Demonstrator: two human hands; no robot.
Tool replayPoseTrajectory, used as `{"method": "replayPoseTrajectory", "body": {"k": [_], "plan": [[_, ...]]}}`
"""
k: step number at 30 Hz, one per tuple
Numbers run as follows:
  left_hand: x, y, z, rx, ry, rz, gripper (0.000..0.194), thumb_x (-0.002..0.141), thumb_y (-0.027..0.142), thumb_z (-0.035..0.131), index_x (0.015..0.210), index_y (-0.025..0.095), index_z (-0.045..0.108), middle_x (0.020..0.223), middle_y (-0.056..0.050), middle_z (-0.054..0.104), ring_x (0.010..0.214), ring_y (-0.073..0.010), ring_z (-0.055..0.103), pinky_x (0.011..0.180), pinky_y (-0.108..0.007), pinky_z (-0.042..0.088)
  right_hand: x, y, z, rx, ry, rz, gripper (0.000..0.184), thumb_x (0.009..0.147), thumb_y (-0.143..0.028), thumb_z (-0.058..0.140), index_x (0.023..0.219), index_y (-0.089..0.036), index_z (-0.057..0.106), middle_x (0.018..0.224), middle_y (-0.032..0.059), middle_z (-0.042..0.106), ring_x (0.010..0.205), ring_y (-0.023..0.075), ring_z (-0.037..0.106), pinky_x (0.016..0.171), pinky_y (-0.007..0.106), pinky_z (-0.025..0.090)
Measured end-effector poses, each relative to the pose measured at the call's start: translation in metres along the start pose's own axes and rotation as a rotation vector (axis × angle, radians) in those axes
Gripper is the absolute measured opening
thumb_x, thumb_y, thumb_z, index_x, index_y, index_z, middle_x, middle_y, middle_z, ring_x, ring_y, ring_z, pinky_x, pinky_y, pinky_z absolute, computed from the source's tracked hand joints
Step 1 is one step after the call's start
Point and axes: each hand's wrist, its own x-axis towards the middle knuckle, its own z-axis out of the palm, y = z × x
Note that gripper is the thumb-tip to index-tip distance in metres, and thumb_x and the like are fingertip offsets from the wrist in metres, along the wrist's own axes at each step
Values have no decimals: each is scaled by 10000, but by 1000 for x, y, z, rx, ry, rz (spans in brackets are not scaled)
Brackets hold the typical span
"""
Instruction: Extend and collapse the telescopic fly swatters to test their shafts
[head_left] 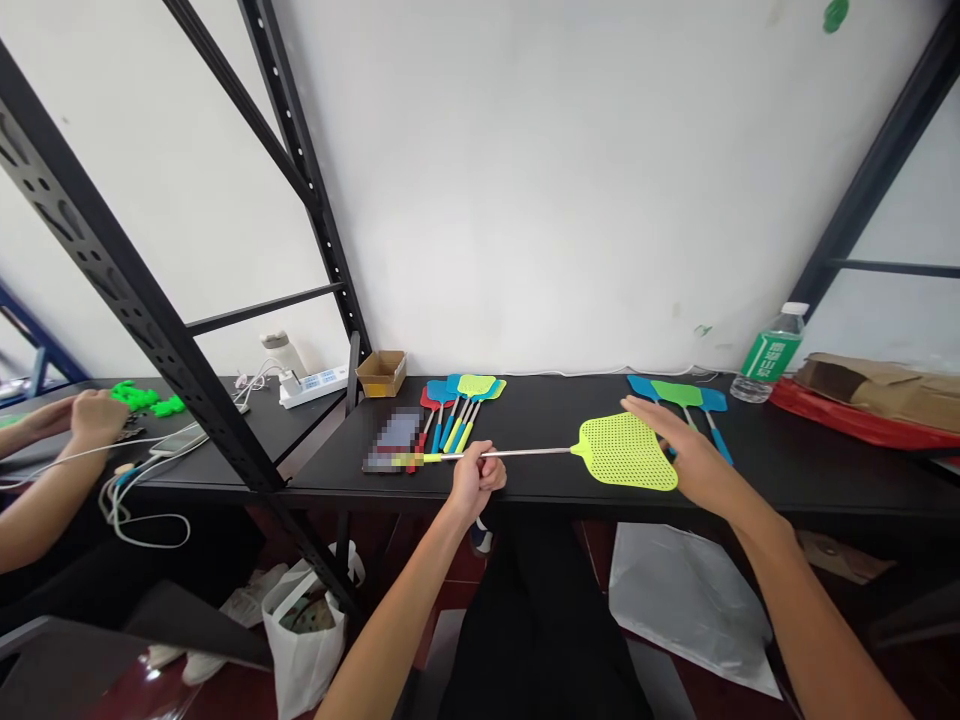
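A yellow-green fly swatter (626, 452) with a perforated head and a thin metal rod lies level across the front of me, above the table edge. My left hand (478, 478) is closed round its rod, near the yellow-green handle. At the right edge of the head is my right hand (694, 455), its fingers stretched out along the upper corner; the thumb is partly hidden. Behind my left hand, a fanned group of several fly swatters (459, 410) in red, blue and yellow-green rests on the table. More swatters (679, 395), blue and green, lie behind my right hand.
On the black table (547, 410) are a blurred phone-like object (397, 432), a small cardboard box (382, 373) and a water bottle (771, 352). Brown cardboard (877, 390) lies at right. Black shelf posts (142, 260) stand at left, where another person's hands (94, 420) handle green pieces.
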Motion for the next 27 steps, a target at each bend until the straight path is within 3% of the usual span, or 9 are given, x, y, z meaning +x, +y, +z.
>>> {"method": "replayPoseTrajectory", "body": {"k": [3, 8, 11, 14, 16, 22, 27], "plan": [[-4, 0, -1, -6, 29, 21, 497, 888, 371, 508, 459, 207, 318, 363, 65, 193, 361, -66, 179, 451, -260, 180, 4, -21, 4, -2, -44, -48, 639, 956, -283, 545, 1548, -409, 339, 1642, 28, 281, 1439, 341, 392, 1048, 480, 497], [-3, -2, 1, 20, 29, 28, 499, 893, 384, 511, 464, 207, 327, 377, 64, 212, 365, -65, 187, 454, -263, 181, 4, -17, 6, -61, -15, -88, 527, 944, -306, 581, 1450, -431, 505, 1681, -49, 133, 1501, 377, 246, 1137, 583, 371], [-3, -4, 5, 45, 39, 33, 503, 885, 394, 522, 454, 205, 344, 380, 55, 231, 374, -67, 203, 452, -266, 166, 3, -4, 8, -9, -16, -123, 436, 960, -327, 546, 1386, -409, 588, 1628, -29, 315, 1468, 364, 329, 1138, 583, 373], [-4, -4, 7, 88, 13, 11, 517, 902, 434, 506, 461, 198, 376, 392, 55, 229, 384, -68, 212, 452, -265, 165, 4, 7, 7, 111, -61, -118, 373, 989, -337, 497, 1328, -379, 648, 1439, 8, 585, 1387, 317, 467, 1116, 534, 426], [-4, 1, 8, 107, -4, -7, 504, 915, 466, 490, 500, 187, 429, 408, 60, 242, 387, -67, 217, 452, -261, 178, 5, 13, 5, 210, -48, -87, 340, 994, -358, 503, 1278, -350, 690, 1323, 25, 675, 1308, 295, 553, 1089, 496, 466], [-5, 46, -7, 85, 151, 191, 239, 864, 415, 582, 852, 177, 566, 533, 53, 484, 394, -62, 292, 446, -225, 244, -6, 25, -24, 334, 34, 133, 300, 915, -448, 643, 1157, -321, 765, 1224, 40, 730, 1101, 303, 690, 920, 411, 579], [-18, 91, -24, 298, 252, 294, 308, 796, 364, 700, 1042, 213, 594, 667, 21, 606, 454, -87, 437, 451, -207, 322, -14, 27, -44, 328, 79, 161, 266, 916, -421, 651, 1114, -310, 791, 1160, 59, 754, 1067, 309, 701, 872, 377, 573]]}}
